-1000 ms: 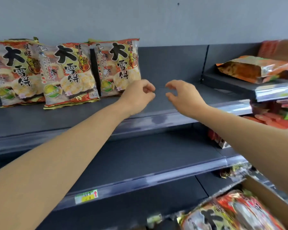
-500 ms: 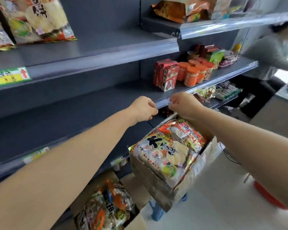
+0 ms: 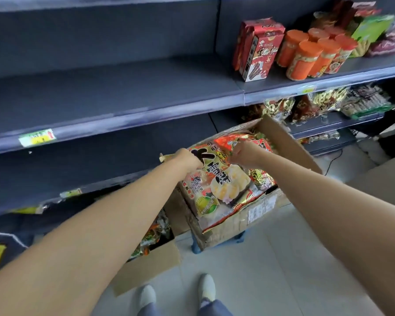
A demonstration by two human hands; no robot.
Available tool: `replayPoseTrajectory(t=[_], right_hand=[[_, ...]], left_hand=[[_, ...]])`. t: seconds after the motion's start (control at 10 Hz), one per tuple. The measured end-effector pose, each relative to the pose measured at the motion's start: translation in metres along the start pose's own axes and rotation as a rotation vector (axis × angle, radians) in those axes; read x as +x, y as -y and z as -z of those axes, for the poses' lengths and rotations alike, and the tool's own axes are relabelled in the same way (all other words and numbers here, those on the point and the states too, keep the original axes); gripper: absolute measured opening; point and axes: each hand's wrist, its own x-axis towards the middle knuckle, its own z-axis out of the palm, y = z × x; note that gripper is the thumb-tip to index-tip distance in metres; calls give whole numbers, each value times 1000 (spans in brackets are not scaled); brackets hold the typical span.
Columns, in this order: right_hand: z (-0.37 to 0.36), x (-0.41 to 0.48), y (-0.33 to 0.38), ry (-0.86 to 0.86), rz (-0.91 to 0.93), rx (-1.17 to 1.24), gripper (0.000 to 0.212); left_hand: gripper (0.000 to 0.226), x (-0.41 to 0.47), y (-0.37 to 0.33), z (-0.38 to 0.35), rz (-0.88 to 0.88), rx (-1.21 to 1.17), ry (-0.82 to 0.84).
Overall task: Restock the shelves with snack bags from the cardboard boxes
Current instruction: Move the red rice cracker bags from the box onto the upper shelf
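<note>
Fingers of the left hand (image 3: 188, 158) and right hand (image 3: 243, 154) pinch the top edge of a snack bag (image 3: 217, 181), which lies uppermost in the open cardboard box (image 3: 249, 213) propped on a blue stool (image 3: 237, 239) before the shelves (image 3: 123, 96). A second box (image 3: 151, 261) sits on the floor.

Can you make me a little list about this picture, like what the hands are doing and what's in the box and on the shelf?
left hand: gripping the top snack bag
right hand: gripping the same bag's upper edge
cardboard box: open, full of snack bags
second box: on the floor, bags inside
middle shelf: bare at left; red cartons and orange-lidded jars at right
</note>
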Motion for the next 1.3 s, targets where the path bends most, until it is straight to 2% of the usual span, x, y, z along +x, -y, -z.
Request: replayPoseTrajectory(t=[0.1, 0.2, 0.4, 0.6, 0.7, 0.8, 0.9, 1.0, 1.1, 1.3], right_hand=[[-18, 18, -5, 88, 33, -33, 62], [-34, 34, -9, 144, 32, 32, 81], [-37, 42, -1, 185, -30, 60, 76], [-29, 40, 0, 283, -84, 261, 54], [-30, 34, 3, 282, -72, 271, 49], [-31, 30, 2, 255, -138, 306, 55], [-30, 30, -2, 241, -116, 368, 55], [-25, 30, -9, 176, -158, 481, 70], [-16, 27, -9, 154, -151, 508, 71], [9, 11, 4, 178, -157, 666, 52]], left_hand=[[46, 14, 18, -10, 92, -112, -27], [54, 23, 32, -20, 176, -172, -49], [45, 27, 43, -31, 299, -288, -29], [59, 18, 42, -25, 379, -299, 6], [54, 14, 38, -30, 327, -315, 2], [59, 11, 33, -31, 321, -297, 30], [61, 8, 32, -33, 310, -312, -3], [57, 7, 30, -32, 298, -338, -14], [51, 6, 29, -33, 310, -383, -18], [25, -6, 23, -21, 353, -489, -17]])
